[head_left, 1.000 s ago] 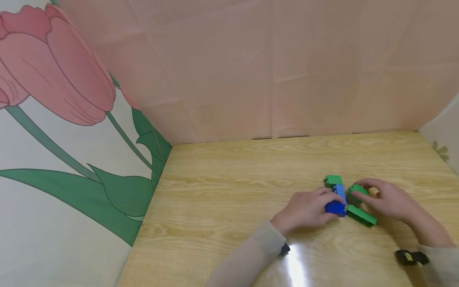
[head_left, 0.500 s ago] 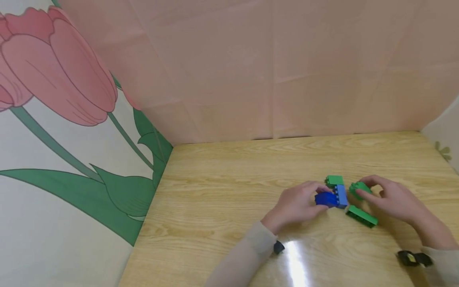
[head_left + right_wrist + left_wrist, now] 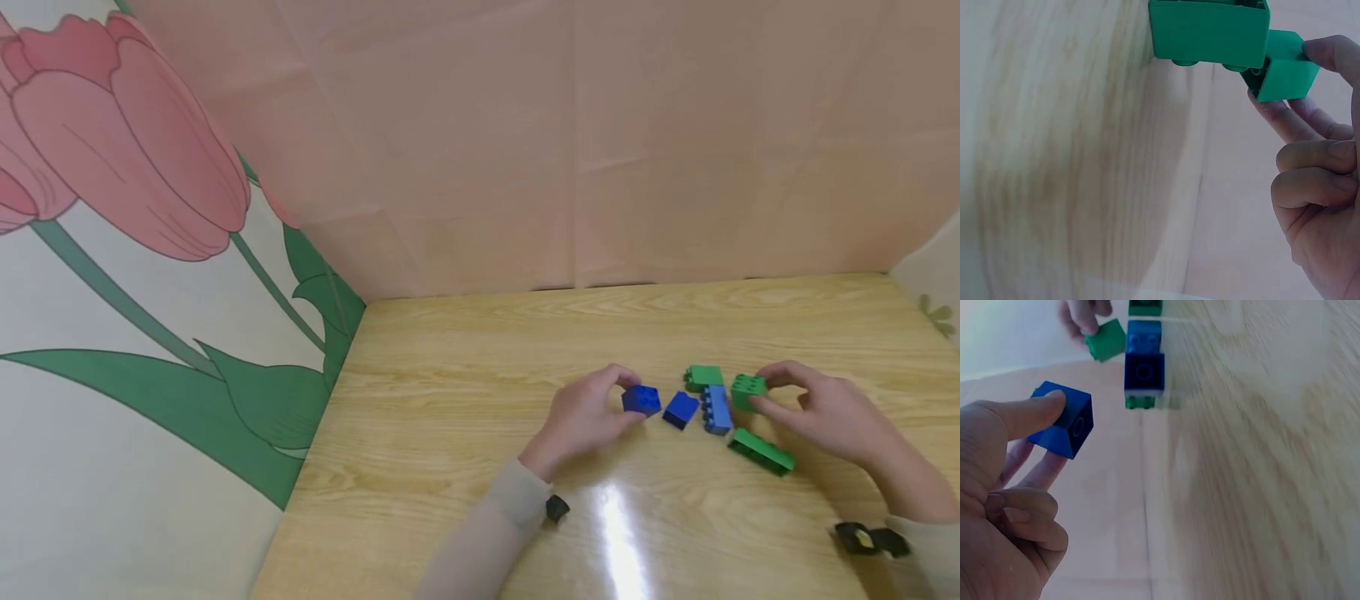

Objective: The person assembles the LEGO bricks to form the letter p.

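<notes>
Between thumb and fingertips, my left hand [image 3: 585,419] pinches a dark blue toy building brick [image 3: 641,401], left of the other bricks. The left wrist view shows this blue brick [image 3: 1057,440] tilted, its hollow underside partly visible. My right hand [image 3: 836,415] pinches a green brick [image 3: 746,392] by its right side, studs up in the head view. A second dark blue brick [image 3: 680,410] lies on the table between the hands. Next to it is a lighter blue brick [image 3: 717,409], on its side with studs facing left.
Behind the lighter blue brick, another green brick [image 3: 703,377] lies with studs to the left. A longer green brick [image 3: 762,452] lies slanted in front. The wooden table [image 3: 465,400] meets a pink covering [image 3: 465,167] at its back edge.
My left hand has moved left with its dark blue brick, away from the lighter blue one; a second dark blue brick now shows between them. My right hand's green brick has turned slightly.
</notes>
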{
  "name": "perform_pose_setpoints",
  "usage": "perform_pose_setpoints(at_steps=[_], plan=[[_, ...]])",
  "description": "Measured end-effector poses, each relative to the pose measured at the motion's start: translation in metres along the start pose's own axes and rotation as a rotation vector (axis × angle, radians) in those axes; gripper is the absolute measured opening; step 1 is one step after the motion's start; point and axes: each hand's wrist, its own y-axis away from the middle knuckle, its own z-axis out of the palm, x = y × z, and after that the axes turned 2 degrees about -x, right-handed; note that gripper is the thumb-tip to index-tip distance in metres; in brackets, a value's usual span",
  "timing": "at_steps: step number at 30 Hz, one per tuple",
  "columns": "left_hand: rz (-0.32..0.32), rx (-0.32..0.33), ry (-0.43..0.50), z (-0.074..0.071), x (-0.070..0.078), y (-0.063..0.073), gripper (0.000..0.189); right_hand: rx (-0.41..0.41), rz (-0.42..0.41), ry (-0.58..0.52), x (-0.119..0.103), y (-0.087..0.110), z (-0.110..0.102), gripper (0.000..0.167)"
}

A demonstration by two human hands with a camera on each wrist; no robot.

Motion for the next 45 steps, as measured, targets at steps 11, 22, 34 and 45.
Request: perform_pose_setpoints(at_steps=[11,22,34,45], plan=[[-0.100,0.105,0.109,-0.006,-0.035,-0.001,0.039,0.019,-0.006,0.005,-0.006,-0.003,-0.002,0.048],[-0.112,0.119,0.166,-0.005,-0.056,-0.007,0.040,0.051,-0.040,0.006,-0.008,-0.002,-0.005,0.045],[-0.113,0.096,0.189,0.000,-0.068,-0.013,0.040,0.016,-0.015,-0.028,-0.012,-0.002,-0.005,0.049],[-0.129,0.060,0.138,0.002,-0.072,-0.016,0.042,-0.025,-0.020,-0.048,-0.022,-0.007,-0.005,0.049]])
